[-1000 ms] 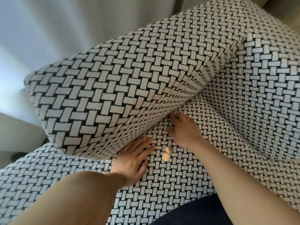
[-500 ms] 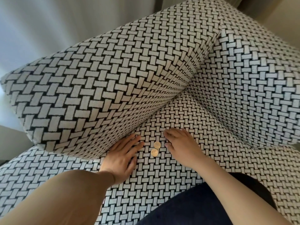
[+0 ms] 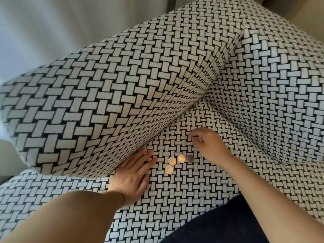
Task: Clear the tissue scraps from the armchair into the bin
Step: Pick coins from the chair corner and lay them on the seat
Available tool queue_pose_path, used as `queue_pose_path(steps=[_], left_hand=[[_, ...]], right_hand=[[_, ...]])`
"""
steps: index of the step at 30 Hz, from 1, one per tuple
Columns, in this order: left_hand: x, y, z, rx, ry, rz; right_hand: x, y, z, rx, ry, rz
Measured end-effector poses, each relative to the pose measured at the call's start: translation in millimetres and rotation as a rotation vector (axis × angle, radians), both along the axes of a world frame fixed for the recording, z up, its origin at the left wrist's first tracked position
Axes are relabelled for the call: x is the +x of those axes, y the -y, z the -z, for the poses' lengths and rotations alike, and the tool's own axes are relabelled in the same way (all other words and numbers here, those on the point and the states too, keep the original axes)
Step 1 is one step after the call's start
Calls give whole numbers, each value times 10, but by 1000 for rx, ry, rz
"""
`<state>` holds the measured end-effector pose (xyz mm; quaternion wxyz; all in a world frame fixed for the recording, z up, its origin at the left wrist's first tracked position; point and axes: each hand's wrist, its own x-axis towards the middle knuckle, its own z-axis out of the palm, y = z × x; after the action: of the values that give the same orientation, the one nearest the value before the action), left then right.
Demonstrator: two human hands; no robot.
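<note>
- Tissue scraps: none visible on armchair (image 3: 175,199) seat, arm or back; can't tell if any sit in the seam betw. seat and arm cushion, or under the raised cushion; location unknown from this view.
- Bin: not in frame; no way to check contents.
- R hand (image 3: 208,146): knuckles up on seat near back corner; thumb and forefinger closed in a pinch, tips at approx. the seat fabric; whatever is pinched is too small/hidden to ID; could be a scrap, could be nothing.
- L hand (image 3: 131,176): flat, fingers spread slightly, palm down on seat; fingertips touch the underside edge of the arm cushion (image 3: 108,95), which stands tilted up off the seat; looks to be propping or probing the gap.
- Coins (image 3: 178,163): four on seat betw. the two hands; three pale gold, one darker, nearest R hand; clustered, two or three touching; not task items.
- Background: pale curtain (image 3: 52,27) upper left; dark trouser leg (image 3: 219,225) at bottom edge.
- Progress (judgement): open seat surface appears clear of tissue; so either most scraps gone or remaining ones hidden in crevices; step in hand = searching the gap.
- Left to do (judgement): confirm R pinch contents; sweep seam; carry any finds to bin.
</note>
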<state>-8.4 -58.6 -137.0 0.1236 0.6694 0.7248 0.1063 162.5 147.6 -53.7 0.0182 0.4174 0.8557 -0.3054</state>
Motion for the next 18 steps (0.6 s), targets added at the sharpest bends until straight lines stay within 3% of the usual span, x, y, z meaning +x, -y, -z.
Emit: queue_pose_path(steps=[6,13,18], left_hand=[[1,-5,4,24,-12,13],[-7,4,14,-12,-7,13],[-10,3,-5,-36,8,10]], right_hand=[[-182,-403,51,-55,182,-16],[-433,-535,152,-174,179,34],[-521,-479,206,27,422,49]])
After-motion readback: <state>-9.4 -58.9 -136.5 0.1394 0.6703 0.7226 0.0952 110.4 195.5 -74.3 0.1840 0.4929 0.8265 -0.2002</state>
